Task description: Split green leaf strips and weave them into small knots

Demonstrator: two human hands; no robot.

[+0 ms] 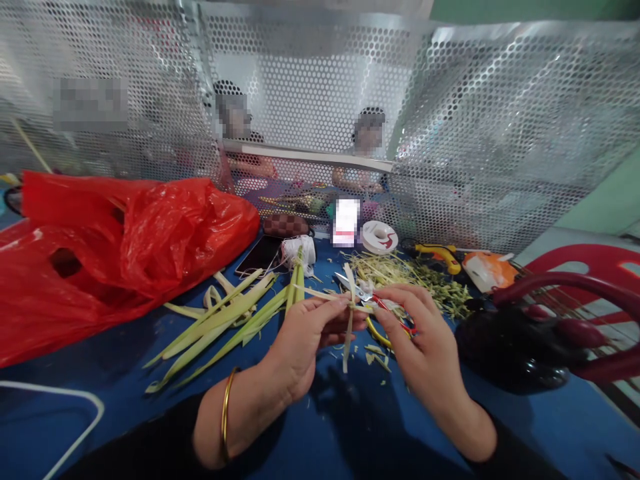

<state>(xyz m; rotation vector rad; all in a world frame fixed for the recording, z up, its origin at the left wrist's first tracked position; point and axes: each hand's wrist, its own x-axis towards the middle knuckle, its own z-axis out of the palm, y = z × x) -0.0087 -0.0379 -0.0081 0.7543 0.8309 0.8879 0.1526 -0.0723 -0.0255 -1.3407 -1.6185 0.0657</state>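
Between my two hands are pale, flat plant-leaf strips [347, 343] that cross one another above the blue table. My left hand [307, 340] is closed, its thumb and fingers pinching the strips where they cross. My right hand [425, 340] pinches the end of a strip on the other side, thumb against fingers. Just behind the hands lie scissors [345, 280] with red on the handle, partly hidden by my right hand. To the left rest long green leaf pieces [220, 320] and upright-looking green stalks [296, 283].
A red plastic bag [125, 247] fills the left. Behind are a thread spool [299, 252], a dark phone [260, 255], a lit screen [346, 223] and a white ribbon roll [379, 237]. Plant trimmings [430, 283] and a black pot-like object [520, 347] lie right. Perforated mesh [310, 80] separates two people.
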